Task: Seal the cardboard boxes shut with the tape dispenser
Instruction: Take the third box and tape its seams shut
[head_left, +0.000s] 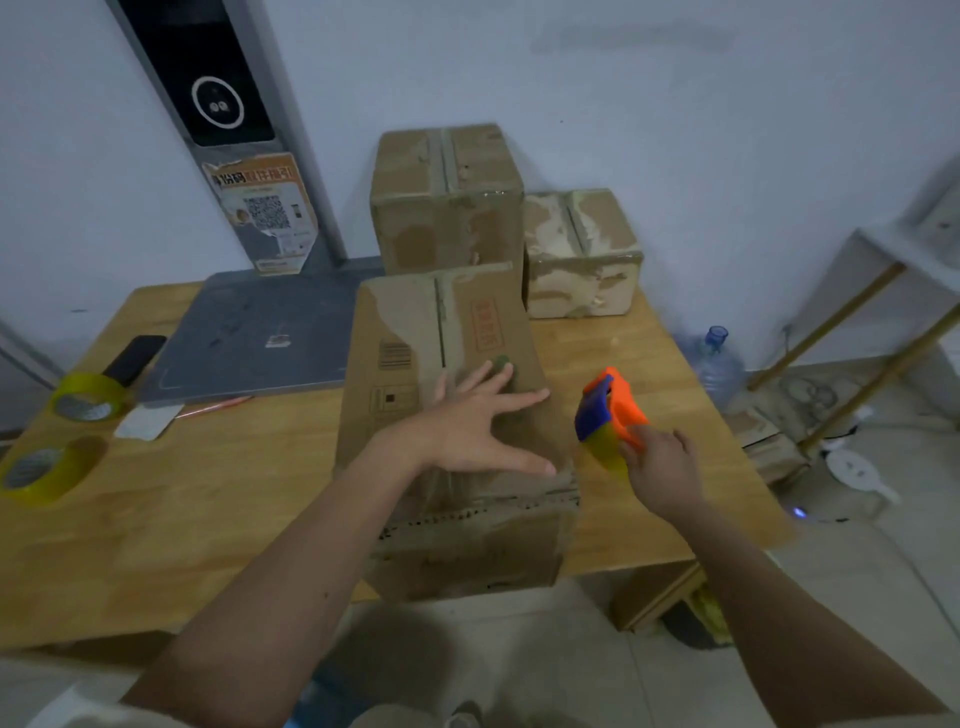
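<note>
Landmark: the near cardboard box (457, 415), standing at the front edge of the wooden counter (218, 499).
Left hand (478, 415): lies flat on top of the near cardboard box, fingers straight and spread; its grip is apart and holds nothing.
Right hand (662, 467): just to the right of the near cardboard box, above the counter, its grip clamped round the handle of the tape dispenser (608, 415).
Tape dispenser: orange and blue with a yellowish roll, held in the air beside the box's right edge, not touching the box.
Box top: the centre seam runs away from the person; whether tape covers it I cannot tell through the blur.
Tall box (447, 202): directly behind the near cardboard box, against the wall.
Small box (582, 254): behind and to the right of the near cardboard box, beside the tall box.
Grey board (260, 338): flat on the counter, left of the near cardboard box.
Tape rolls (88, 397): two yellowish rolls far left of the near cardboard box, at the counter's left edge.
Water bottle (717, 364): on the floor, right of the counter.
</note>
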